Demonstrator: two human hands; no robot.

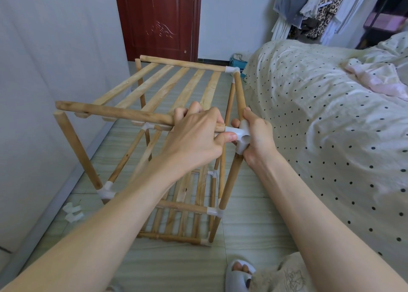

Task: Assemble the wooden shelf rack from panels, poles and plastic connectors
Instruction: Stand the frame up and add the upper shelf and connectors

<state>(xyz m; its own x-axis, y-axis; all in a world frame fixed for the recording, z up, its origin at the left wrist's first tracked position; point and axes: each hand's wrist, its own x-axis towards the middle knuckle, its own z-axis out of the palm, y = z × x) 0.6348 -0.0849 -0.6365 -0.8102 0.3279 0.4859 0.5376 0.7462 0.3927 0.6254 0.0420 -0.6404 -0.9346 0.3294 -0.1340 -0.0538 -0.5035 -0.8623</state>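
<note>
My left hand (194, 135) curls round the front pole (114, 113) of the rack (176, 88), thumb pressing the white connector (241, 137) at its right end. My right hand (257, 139) grips that connector. Two spare connectors (71, 211) lie on the floor (167, 263), left of the rack.

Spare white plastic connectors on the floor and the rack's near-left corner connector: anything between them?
Head view: only bare tiled floor separates the spare connectors from the corner connector.
</note>
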